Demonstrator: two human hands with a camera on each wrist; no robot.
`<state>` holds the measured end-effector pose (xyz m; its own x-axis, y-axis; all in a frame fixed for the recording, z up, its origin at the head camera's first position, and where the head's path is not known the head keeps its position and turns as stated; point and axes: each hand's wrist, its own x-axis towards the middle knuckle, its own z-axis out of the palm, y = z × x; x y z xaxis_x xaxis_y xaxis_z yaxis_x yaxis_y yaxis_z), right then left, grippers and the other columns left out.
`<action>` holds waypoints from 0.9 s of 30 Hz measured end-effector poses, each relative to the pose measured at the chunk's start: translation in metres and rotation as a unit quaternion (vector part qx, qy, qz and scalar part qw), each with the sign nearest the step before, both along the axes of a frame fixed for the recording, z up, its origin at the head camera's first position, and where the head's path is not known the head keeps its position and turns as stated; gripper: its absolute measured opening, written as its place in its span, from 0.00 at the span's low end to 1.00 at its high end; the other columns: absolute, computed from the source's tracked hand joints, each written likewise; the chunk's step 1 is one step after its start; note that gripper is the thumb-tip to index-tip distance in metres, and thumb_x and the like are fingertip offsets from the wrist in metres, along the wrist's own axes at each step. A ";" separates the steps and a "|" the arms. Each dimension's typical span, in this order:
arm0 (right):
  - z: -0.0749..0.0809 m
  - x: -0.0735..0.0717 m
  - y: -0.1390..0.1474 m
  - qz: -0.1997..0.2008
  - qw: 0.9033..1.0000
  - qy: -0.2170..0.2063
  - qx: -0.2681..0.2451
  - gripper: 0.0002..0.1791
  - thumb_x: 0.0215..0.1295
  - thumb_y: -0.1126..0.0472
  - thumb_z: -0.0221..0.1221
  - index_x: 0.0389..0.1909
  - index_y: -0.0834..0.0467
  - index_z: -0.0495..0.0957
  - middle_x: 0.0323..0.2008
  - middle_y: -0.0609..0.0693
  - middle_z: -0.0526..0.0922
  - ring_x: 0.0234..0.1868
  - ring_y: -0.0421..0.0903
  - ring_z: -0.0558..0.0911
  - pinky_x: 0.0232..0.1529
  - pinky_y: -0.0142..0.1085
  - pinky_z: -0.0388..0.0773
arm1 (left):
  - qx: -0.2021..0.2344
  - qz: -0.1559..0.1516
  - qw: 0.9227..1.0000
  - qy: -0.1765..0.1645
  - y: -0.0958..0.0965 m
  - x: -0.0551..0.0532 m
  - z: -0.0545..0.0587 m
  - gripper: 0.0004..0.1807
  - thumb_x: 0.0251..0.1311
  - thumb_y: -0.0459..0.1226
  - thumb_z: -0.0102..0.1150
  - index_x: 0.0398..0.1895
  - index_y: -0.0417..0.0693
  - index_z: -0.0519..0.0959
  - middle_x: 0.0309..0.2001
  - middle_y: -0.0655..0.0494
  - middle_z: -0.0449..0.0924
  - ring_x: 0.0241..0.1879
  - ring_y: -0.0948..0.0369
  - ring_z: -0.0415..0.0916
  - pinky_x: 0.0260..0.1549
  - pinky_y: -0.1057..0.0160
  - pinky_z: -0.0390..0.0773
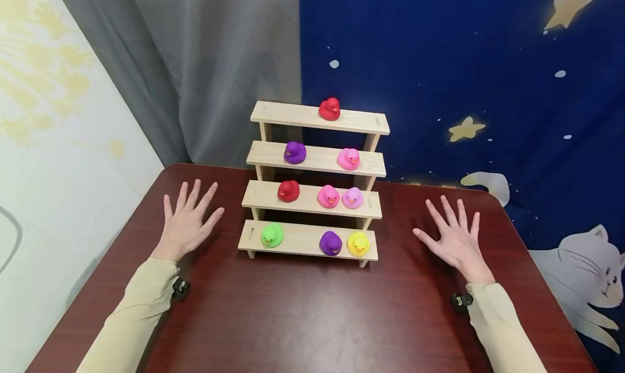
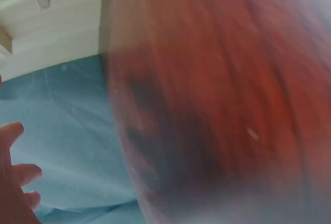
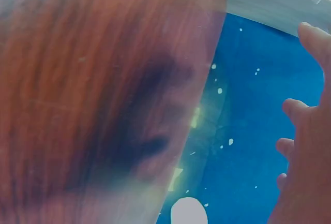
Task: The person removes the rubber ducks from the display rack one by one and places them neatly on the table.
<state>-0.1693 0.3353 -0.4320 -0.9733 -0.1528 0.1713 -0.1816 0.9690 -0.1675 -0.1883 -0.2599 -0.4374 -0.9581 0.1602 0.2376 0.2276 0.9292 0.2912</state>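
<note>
A four-tier wooden stand (image 1: 293, 199) holds rubber ducks in the head view. On the top tier sits a red duck (image 1: 330, 109); below it are a purple duck (image 1: 295, 153) and a pink duck (image 1: 349, 159). The third tier bears a red duck (image 1: 288, 191), a pink duck (image 1: 329, 197) and a lilac-pink duck (image 1: 352, 198). At the bottom are a green duck (image 1: 272, 235), a purple duck (image 1: 331, 244) and a yellow duck (image 1: 358, 244). My left hand (image 1: 186, 222), fingers spread, is left of the stand; my right hand (image 1: 455, 241), likewise spread, is to its right. Both hold nothing.
The stand is on a dark red-brown wooden table (image 1: 293, 318) with rounded far corners. Behind it hang a grey curtain (image 1: 234, 63) and a blue curtain (image 1: 415, 63) printed with stars and a cat. A white patterned surface (image 1: 63, 145) borders the left side.
</note>
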 end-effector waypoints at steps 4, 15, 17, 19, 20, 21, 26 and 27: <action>0.004 -0.005 -0.003 0.019 1.000 0.009 -0.009 0.44 0.65 0.32 0.51 0.76 0.46 0.51 0.75 0.60 0.44 0.73 0.60 0.29 0.62 0.64 0.21 | 0.007 -0.007 1.000 0.009 0.007 -0.004 0.007 0.37 0.70 0.59 0.39 0.78 0.61 0.47 0.75 0.40 0.42 0.74 0.47 0.26 0.62 0.35 0.25; 0.027 -0.026 -0.020 0.090 0.994 0.040 -0.054 0.34 0.68 0.41 0.55 0.70 0.51 0.65 0.73 0.60 0.52 0.74 0.60 0.34 0.67 0.59 0.27 | 0.041 -0.021 0.999 0.025 0.029 -0.026 0.032 0.37 0.70 0.60 0.39 0.78 0.58 0.49 0.75 0.41 0.43 0.74 0.48 0.30 0.64 0.36 0.29; 0.033 -0.031 -0.024 0.101 0.992 0.053 -0.061 0.31 0.68 0.44 0.55 0.69 0.53 0.67 0.72 0.60 0.54 0.74 0.60 0.37 0.67 0.61 0.31 | 0.049 -0.024 0.998 0.033 0.032 -0.031 0.038 0.37 0.70 0.59 0.39 0.78 0.57 0.49 0.75 0.41 0.43 0.74 0.48 0.30 0.64 0.35 0.31; 0.039 -0.036 -0.028 0.108 0.990 0.068 -0.068 0.30 0.68 0.46 0.56 0.67 0.54 0.69 0.71 0.60 0.56 0.74 0.60 0.40 0.66 0.64 0.35 | 0.058 -0.027 0.997 0.042 0.036 -0.037 0.043 0.37 0.71 0.59 0.39 0.78 0.57 0.49 0.75 0.41 0.43 0.74 0.49 0.30 0.64 0.36 0.31; 0.042 -0.039 -0.030 0.110 0.988 0.079 -0.071 0.29 0.68 0.47 0.57 0.66 0.54 0.71 0.71 0.60 0.58 0.74 0.59 0.41 0.65 0.64 0.38 | 0.064 -0.027 0.997 0.046 0.038 -0.039 0.046 0.37 0.71 0.59 0.39 0.78 0.57 0.49 0.75 0.42 0.43 0.74 0.49 0.30 0.64 0.36 0.31; 0.045 -0.041 -0.032 0.113 0.987 0.090 -0.075 0.28 0.68 0.49 0.58 0.65 0.55 0.71 0.70 0.60 0.59 0.74 0.59 0.42 0.65 0.65 0.40 | 0.071 -0.028 0.996 0.049 0.040 -0.042 0.049 0.36 0.71 0.58 0.39 0.78 0.56 0.49 0.75 0.42 0.43 0.74 0.49 0.31 0.65 0.37 0.31; 0.061 -0.056 -0.045 0.132 0.974 0.152 -0.103 0.25 0.65 0.56 0.61 0.62 0.57 0.74 0.66 0.61 0.65 0.72 0.60 0.51 0.65 0.62 0.47 | 0.105 -0.033 0.992 0.059 0.051 -0.057 0.065 0.36 0.71 0.57 0.39 0.77 0.55 0.49 0.75 0.42 0.43 0.74 0.49 0.33 0.66 0.39 0.32; 0.065 -0.059 -0.048 0.138 0.971 0.161 -0.108 0.24 0.65 0.57 0.61 0.62 0.58 0.75 0.65 0.61 0.66 0.71 0.60 0.52 0.65 0.62 0.48 | 0.110 -0.035 0.992 0.059 0.054 -0.060 0.068 0.36 0.71 0.56 0.40 0.77 0.55 0.49 0.75 0.42 0.43 0.74 0.49 0.34 0.66 0.39 0.32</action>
<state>-0.2280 0.2870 -0.3671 -0.7916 -0.3259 0.5169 -0.5055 0.8246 -0.2541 -0.2485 -0.2063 -0.3698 -0.9095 0.1579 0.3845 0.3347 0.8267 0.4522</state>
